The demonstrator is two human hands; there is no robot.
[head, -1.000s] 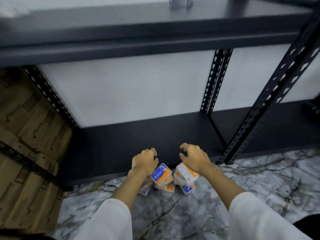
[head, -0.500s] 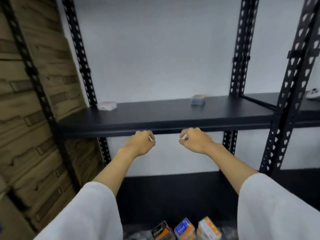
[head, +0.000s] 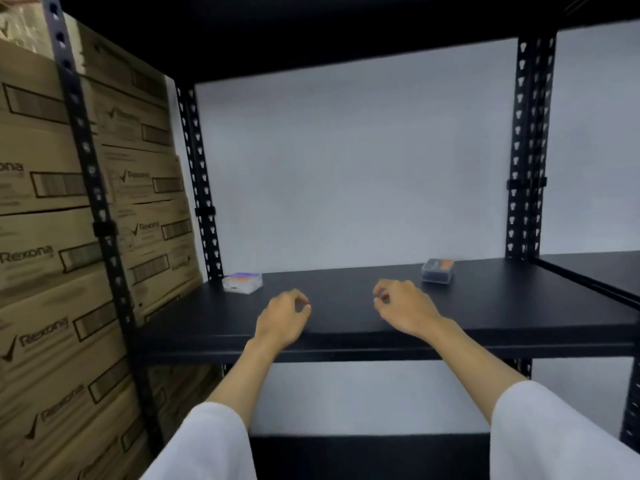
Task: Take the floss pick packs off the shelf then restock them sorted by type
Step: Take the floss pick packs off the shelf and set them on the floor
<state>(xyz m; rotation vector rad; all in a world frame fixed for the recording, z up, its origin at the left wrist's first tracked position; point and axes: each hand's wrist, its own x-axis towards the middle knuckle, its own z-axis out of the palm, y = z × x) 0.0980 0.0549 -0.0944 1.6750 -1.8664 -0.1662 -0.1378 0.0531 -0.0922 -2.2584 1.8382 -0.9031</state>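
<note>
Shelving unit: black metal rack with perforated uprights, standing against a pale wall.
Cardboard cartons: brown boxes printed "Rexona" stacked high along the left side of the rack, behind its front left upright.
Shelf board: the black shelf spans the middle of the view, with another black board showing below it at the bottom edge.
Sleeves: white sleeves cover both forearms up to short of the wrists.
Left hand: the left hand hovers over the front half of the shelf, fingers curled in with the thumb meeting the fingertips; nothing visible in its grip.
Right hand: the right hand is also above the shelf, apart from the left, fingers loosely curled with the thumb near the forefinger; it holds nothing that can be seen.
Clear pack: a floss pick pack with a purple and orange label lies flat at the back left corner of the shelf.
Dark pack: a second floss pack with a dark body and orange top lies towards the back right, just beyond the right hand, not touching it.
</note>
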